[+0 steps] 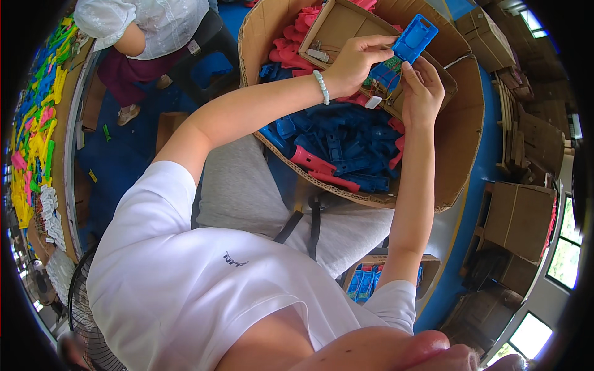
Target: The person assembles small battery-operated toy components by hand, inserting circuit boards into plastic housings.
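Observation:
My left hand (354, 60), with a pale bead bracelet on the wrist, pinches a blue plastic shell (416, 37) by its edge. My right hand (424, 93) is just below, its fingers closed on a small green circuit board (385, 73) with thin wires that sits against the shell's lower end. Both hands hover over a large cardboard box (461, 133) filled with blue plastic parts (337, 139) and red plastic parts (309, 162). A shallow cardboard tray (337, 28) rests in the box's far side, under my hands.
Another person (145, 31) in a white top sits at the upper left on a dark stool. A long bench (37, 123) at the left carries yellow, pink and blue parts. A small box of blue parts (368, 279) lies by my knee. Cardboard boxes (520, 216) stand at the right, a fan (83, 309) at the lower left.

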`<state>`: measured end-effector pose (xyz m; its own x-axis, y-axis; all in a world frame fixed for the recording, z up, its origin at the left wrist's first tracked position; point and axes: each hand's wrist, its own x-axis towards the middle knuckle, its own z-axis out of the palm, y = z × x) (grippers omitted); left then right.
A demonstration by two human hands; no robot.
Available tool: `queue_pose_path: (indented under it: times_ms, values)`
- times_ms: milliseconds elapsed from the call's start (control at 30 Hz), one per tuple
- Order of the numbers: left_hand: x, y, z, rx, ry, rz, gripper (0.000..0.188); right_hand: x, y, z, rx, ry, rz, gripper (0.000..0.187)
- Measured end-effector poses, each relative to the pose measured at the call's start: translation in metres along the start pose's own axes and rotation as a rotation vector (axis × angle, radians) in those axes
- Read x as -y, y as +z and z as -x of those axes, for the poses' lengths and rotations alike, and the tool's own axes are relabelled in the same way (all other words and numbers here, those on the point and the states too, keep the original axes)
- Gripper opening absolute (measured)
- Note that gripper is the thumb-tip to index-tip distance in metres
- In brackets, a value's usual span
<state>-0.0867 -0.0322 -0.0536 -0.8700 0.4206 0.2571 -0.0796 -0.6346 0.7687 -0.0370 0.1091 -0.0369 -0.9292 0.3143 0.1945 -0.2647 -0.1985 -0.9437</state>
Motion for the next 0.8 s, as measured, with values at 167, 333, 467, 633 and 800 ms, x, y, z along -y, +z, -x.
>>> queue_pose_path:
  times_ms: [167, 333, 467, 633, 800]
  values:
    - [0.001, 0.001, -0.002, 0.008, -0.026, 0.001, 0.037, -0.005, -0.004, -0.002, 0.003, -0.058, 0.040, 0.031]
    - [0.001, -0.001, -0.005, 0.026, -0.072, 0.041, 0.037, -0.005, -0.010, -0.006, 0.014, 0.001, 0.155, 0.032]
    - [-0.008, -0.008, -0.014, 0.042, -0.042, 0.230, 0.041, -0.008, -0.022, -0.014, 0.177, 0.122, -0.059, 0.036]
    - [-0.010, -0.017, -0.026, -0.022, 0.028, 0.390, 0.047, -0.019, -0.038, -0.010, 0.458, 0.252, 0.530, 0.027]
    - [-0.004, -0.027, -0.024, -0.074, -0.043, -0.092, 0.044, -0.008, -0.024, -0.007, 0.129, -0.549, 0.847, 0.011]
